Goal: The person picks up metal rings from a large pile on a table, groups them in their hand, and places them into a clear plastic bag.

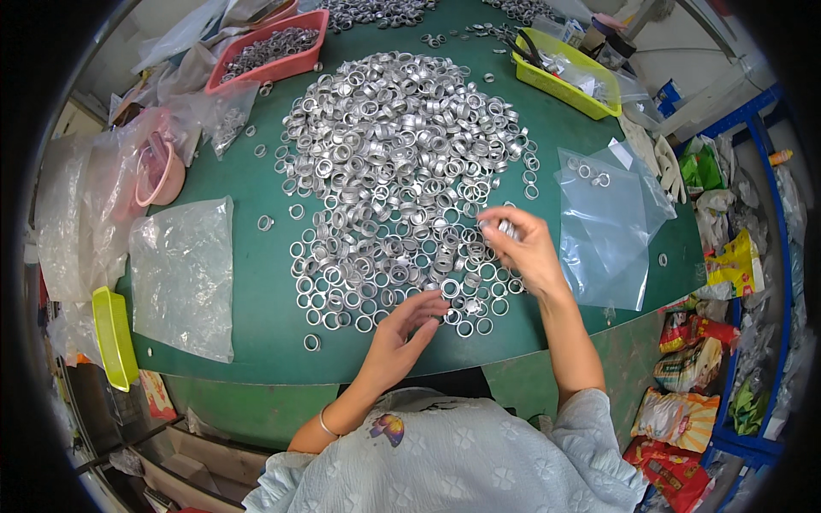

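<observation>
I watch the right hand point(523, 244) over the right side of the spread of silver metal rings point(393, 128), its fingers curled and grasping a few rings point(507, 229); I cannot count them. The left hand point(404, 329) is at the near edge of the spread, fingers loosely bent and parted from the thumb, with nothing I can see held between them. I cannot tell whether its fingertips touch the rings beside them.

The spread lies on the green table point(265, 299), heaped on the far side and thinning to a single layer toward me. To its left I see a flat clear plastic bag point(184, 282), and beyond that bag a pink bucket point(171, 181). To the right lies a bluish plastic bag point(603, 256) with a few loose rings point(590, 173) at its far end. At the far left, a red basket point(286, 71) holds many small metal pieces; at the far right is a yellow-green basket point(560, 101). A bracelet point(325, 425) circles the left wrist.
</observation>
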### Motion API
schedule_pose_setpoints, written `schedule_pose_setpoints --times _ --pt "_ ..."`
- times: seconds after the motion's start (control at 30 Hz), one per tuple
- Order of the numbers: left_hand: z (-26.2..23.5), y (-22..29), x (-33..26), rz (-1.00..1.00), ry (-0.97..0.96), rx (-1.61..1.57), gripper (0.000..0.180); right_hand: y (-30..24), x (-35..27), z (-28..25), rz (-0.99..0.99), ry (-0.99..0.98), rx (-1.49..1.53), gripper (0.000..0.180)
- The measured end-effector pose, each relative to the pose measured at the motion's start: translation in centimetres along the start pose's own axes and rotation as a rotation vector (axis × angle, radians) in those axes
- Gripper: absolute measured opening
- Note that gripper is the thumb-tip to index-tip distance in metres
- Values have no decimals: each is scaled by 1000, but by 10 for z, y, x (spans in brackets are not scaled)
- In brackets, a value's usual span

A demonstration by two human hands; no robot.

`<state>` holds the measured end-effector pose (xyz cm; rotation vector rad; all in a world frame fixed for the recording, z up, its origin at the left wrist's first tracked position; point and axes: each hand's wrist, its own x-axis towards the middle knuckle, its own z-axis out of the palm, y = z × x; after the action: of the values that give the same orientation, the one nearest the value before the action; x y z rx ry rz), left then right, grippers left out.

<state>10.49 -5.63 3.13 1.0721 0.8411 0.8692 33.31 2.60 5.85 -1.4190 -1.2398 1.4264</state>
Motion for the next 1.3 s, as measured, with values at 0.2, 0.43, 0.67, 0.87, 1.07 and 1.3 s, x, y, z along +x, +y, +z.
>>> schedule_pose_setpoints --times 0.2,0.43,0.67,0.87,1.07,1.3 --pt "3 -2 -3 -8 -6 5 37 26 55 -7 -534 316 -1075 13" --pt "-1 -5 -4 9 18 34 36 18 42 -12 67 49 82 12" --pt "9 6 10 138 165 -91 45 3 -21 19 203 -290 814 18" --pt "24 32 23 318 165 -43 50 -8 -49 32 142 -312 693 16" --pt "23 33 21 418 185 -28 36 -16 -59 36 16 -302 595 13" --pt "27 40 15 495 175 51 34 -14 -65 37 -92 -291 470 13"
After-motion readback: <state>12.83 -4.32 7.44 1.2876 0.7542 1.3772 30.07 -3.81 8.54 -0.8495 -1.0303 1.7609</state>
